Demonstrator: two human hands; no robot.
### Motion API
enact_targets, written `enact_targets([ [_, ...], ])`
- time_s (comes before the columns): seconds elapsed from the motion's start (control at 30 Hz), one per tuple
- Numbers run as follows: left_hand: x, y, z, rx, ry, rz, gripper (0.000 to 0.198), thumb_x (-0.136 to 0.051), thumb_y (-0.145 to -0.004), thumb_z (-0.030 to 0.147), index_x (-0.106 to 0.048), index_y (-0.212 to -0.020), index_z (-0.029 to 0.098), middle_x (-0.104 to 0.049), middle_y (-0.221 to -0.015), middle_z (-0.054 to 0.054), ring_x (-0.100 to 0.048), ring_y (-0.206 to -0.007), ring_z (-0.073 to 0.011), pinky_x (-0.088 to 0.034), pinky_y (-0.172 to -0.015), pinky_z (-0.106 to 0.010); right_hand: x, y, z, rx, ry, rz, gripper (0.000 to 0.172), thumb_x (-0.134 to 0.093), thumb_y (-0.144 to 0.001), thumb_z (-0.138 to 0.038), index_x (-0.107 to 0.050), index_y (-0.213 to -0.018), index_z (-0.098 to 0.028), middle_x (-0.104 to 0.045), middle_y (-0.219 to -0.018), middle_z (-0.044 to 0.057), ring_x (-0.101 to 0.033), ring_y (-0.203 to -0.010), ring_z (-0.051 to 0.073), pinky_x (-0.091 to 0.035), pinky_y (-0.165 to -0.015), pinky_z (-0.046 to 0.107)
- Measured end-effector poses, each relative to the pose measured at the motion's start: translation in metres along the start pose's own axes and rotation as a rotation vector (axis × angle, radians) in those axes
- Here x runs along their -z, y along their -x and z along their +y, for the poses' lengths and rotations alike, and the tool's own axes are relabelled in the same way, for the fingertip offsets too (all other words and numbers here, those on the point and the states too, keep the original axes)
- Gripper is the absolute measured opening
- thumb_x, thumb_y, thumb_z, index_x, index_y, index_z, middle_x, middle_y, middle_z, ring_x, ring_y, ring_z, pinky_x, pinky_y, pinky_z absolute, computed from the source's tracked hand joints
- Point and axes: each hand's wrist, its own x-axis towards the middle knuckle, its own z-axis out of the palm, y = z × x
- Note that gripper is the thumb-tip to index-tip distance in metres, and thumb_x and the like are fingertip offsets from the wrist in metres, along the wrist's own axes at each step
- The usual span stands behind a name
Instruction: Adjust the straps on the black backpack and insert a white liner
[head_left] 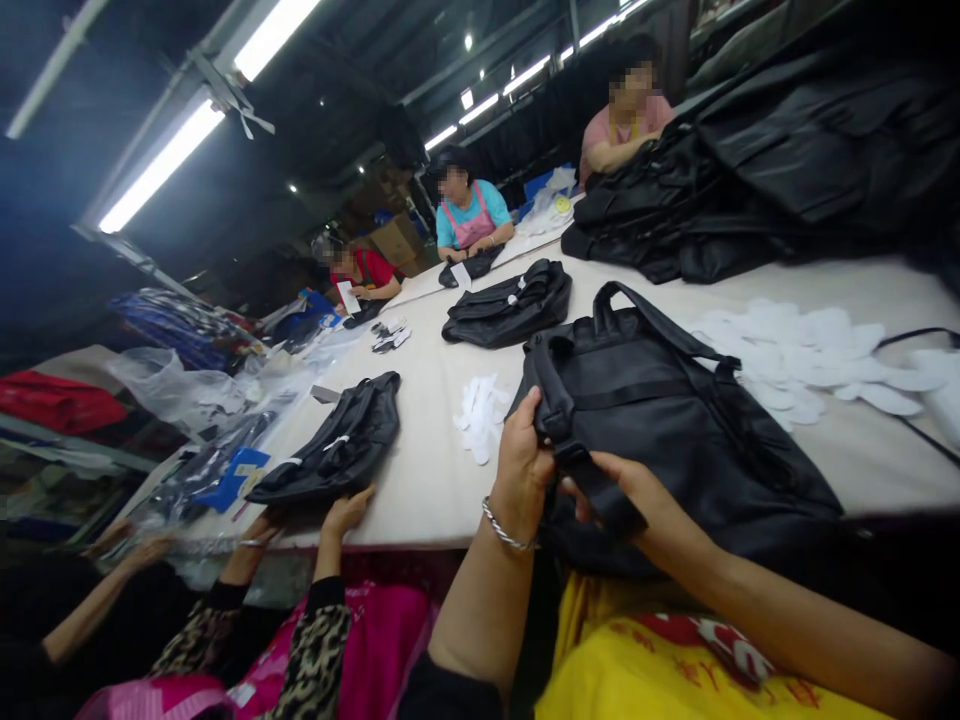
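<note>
A black backpack (645,400) lies on the white table before me, its straps and top handle uppermost. My left hand (525,455), with a braided silver bracelet at the wrist, is closed around a shoulder strap near its buckle. Beside it, my right hand (619,490) grips the black webbing strap (596,485), thumb on top; its other fingers are partly hidden behind the strap. White cut pieces (480,415) lie left of the backpack, and a larger spread of white oval pieces (802,355) lies to its right.
A co-worker's hands (349,515) hold another black bag (337,440) at my left. More black bags (510,300) lie across the table (427,390), with a big heap (780,170) at the far right. Several people work along the far side. Clear plastic bags (180,385) lie at the left.
</note>
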Motion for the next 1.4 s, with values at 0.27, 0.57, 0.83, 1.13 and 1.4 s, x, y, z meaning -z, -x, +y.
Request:
enact_targets([
  [0.27, 0.017, 0.011, -0.016, -0.017, -0.203, -0.426, 0.054, -0.05, -0.066, 0.058, -0.06, -0.085, 0.009, -0.062, -0.075, -0.009, -0.053, -0.05, -0.0108, -0.038, -0.041, -0.02, 0.008, -0.009, 0.004, -0.079, -0.032, 0.138, 0.034, -0.058, -0.066, -0.045, -0.052, -0.055, -0.013, -0.051, -0.044, 0.0, -0.038, -0.032, 0.006, -0.025, -0.033, 0.018],
  [0.57, 0.046, 0.01, -0.02, 0.146, -0.215, -0.777, 0.052, -0.051, -0.066, 0.041, -0.049, -0.108, 0.011, -0.055, -0.05, -0.003, -0.054, -0.045, -0.0169, -0.043, -0.051, -0.029, 0.007, -0.024, 0.01, -0.134, -0.19, 0.004, 0.035, -0.059, -0.065, -0.044, -0.057, -0.057, -0.01, -0.052, -0.041, 0.001, -0.037, -0.025, 0.005, -0.019, -0.026, 0.015],
  [0.83, 0.06, -0.001, -0.038, 0.202, 0.022, -0.677, 0.062, -0.041, -0.074, 0.053, -0.043, -0.116, 0.008, -0.04, -0.038, 0.006, -0.054, -0.042, -0.0183, -0.046, -0.064, -0.04, 0.002, -0.037, 0.017, -0.226, -0.382, 0.001, 0.028, -0.052, -0.072, -0.036, -0.057, -0.063, -0.011, -0.054, -0.044, 0.001, -0.038, -0.025, 0.005, -0.023, -0.025, 0.015],
  [1.13, 0.053, -0.003, -0.046, 0.052, 0.162, -0.47, 0.035, -0.041, -0.08, 0.041, -0.055, -0.094, 0.012, -0.062, -0.075, -0.006, -0.059, -0.078, -0.0185, -0.042, -0.08, -0.034, 0.013, -0.04, 0.033, -0.109, -0.052, 0.158, 0.026, -0.048, -0.073, -0.039, -0.053, -0.068, -0.014, -0.051, -0.049, -0.002, -0.037, -0.031, 0.004, -0.024, -0.031, 0.016],
  [1.4, 0.048, -0.003, -0.047, 0.064, 0.168, -0.398, 0.033, -0.047, -0.077, 0.042, -0.057, -0.092, 0.015, -0.049, -0.119, -0.009, -0.041, -0.113, -0.0209, -0.036, -0.092, -0.034, 0.016, -0.034, 0.043, 0.144, 0.794, 0.35, 0.028, -0.055, -0.069, -0.039, -0.053, -0.091, -0.022, -0.06, -0.081, 0.002, -0.056, -0.07, 0.017, -0.039, -0.057, 0.026],
])
